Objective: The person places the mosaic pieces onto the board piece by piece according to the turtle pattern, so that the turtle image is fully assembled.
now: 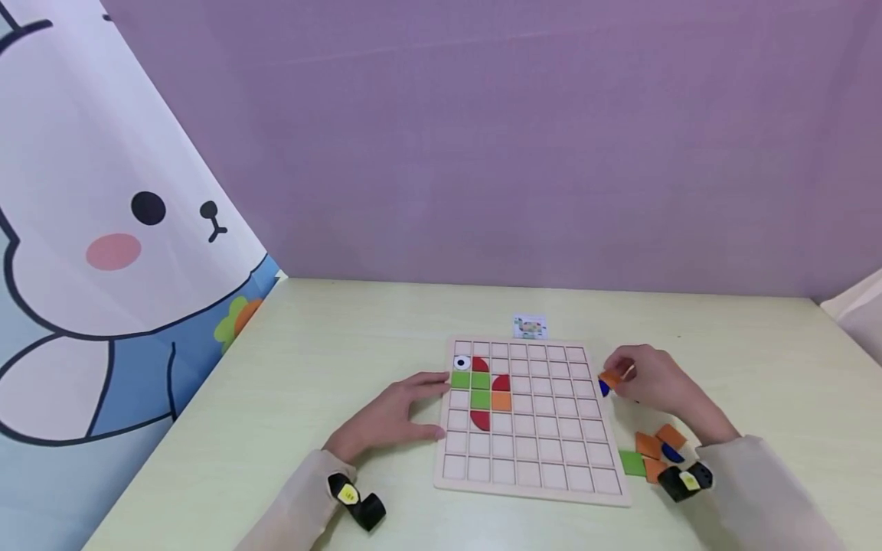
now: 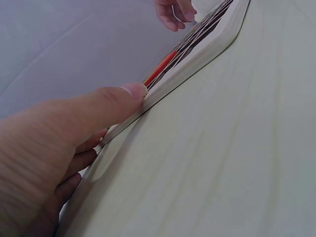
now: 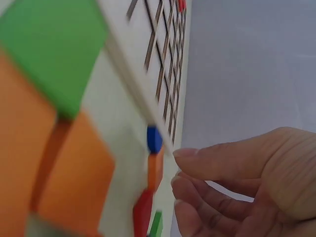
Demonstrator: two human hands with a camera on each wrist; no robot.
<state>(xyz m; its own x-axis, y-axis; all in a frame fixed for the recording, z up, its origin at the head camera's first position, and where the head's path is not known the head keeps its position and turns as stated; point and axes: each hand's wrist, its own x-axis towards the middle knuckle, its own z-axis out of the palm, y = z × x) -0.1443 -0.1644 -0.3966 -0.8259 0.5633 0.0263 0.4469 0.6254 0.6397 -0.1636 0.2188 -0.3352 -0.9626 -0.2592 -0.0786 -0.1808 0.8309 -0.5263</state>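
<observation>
A pale wooden grid board [image 1: 537, 494] lies on the table. My left hand [image 1: 396, 413] rests at its left side, thumb and fingers spread along the edge; the left wrist view shows the thumb [image 2: 123, 98] against the rim. Green squares [image 1: 480, 399], red rounded pieces [image 1: 480, 421], an orange square [image 1: 501, 401] and an eye piece [image 1: 461, 363] sit in the left cells. Beyond the board's right edge, my right hand [image 1: 644, 375] is over an orange tile [image 1: 609, 379] and a blue piece [image 1: 604, 388], thumb and fingers loosely bent with nothing visible between them.
By the board's lower right corner lie loose orange tiles [image 1: 648, 445], a green tile [image 1: 632, 463] and a blue piece [image 1: 671, 453]. A red piece [image 3: 142, 212] lies near the right hand. Behind the board is a small picture card [image 1: 530, 327]; a purple curtain [image 1: 524, 153] hangs beyond.
</observation>
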